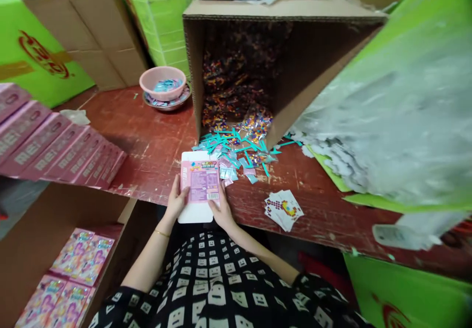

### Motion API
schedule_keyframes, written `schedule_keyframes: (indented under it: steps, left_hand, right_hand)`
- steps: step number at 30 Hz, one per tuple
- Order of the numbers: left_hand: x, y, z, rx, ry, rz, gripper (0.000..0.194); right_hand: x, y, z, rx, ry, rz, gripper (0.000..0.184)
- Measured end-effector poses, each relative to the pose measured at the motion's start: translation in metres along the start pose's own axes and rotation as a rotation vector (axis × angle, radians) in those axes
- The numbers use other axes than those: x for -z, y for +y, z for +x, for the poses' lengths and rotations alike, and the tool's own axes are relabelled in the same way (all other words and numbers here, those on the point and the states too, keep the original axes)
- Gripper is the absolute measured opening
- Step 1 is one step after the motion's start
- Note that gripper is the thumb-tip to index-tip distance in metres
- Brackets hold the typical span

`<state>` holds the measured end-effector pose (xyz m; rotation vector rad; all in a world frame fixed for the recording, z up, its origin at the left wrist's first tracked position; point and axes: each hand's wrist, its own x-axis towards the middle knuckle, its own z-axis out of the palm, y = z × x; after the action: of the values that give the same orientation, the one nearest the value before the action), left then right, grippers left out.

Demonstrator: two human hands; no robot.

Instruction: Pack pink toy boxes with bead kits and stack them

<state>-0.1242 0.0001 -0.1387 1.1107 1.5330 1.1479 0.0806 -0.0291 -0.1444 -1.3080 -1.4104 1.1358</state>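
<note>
A pink printed carton [199,180] with white end flaps lies flattened or nearly so between my two hands, at the table's front edge. My left hand [176,198] grips its left side with the thumb on the printed face. On the opposite side my right hand [221,207] holds the lower right edge, thumb also on top. Just beyond the carton lie turquoise plastic tools [236,143], small blue and pink packets [230,168] and bags of colourful beads [258,126]. To the right rests a small stack of printed cards [283,209].
A large cardboard box [285,11] on its side holds many bead bags. Pink cartons [55,141] stand in a row at left; more packed cartons [83,254] sit below. A pink bowl [162,74] rests on a metal dish [167,105]. A green box [424,121] with clear plastic bags is at right.
</note>
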Motion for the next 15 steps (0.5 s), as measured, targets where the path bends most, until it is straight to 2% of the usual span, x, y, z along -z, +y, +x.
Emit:
schedule_keyframes:
  steps: [5, 8, 10, 12, 13, 15]
  left_hand:
    - [0.004, 0.013, 0.028, -0.066, 0.02, 0.11, 0.089]
    - [0.01, 0.029, 0.025, -0.024, 0.019, 0.076, 0.093]
    - [0.018, 0.038, 0.0, -0.08, 0.059, 0.156, 0.082]
    - [0.033, 0.042, -0.042, -0.163, 0.091, 0.375, 0.057]
    - [0.042, 0.042, -0.067, -0.162, 0.1, 0.453, 0.045]
    - [0.058, 0.038, -0.115, -0.022, 0.059, 0.528, 0.026]
  right_hand:
    - [-0.006, 0.0, 0.029, 0.004, -0.002, 0.015, 0.072]
    - [0.006, -0.007, 0.03, 0.018, 0.004, 0.002, 0.065]
    - [0.022, -0.015, 0.022, 0.054, 0.022, -0.017, 0.052]
    - [0.041, -0.026, 0.01, 0.095, 0.023, -0.023, 0.033]
    - [0.052, -0.031, 0.003, 0.11, 0.018, -0.023, 0.024]
    - [0.07, -0.04, -0.012, 0.123, 0.005, -0.034, 0.018]
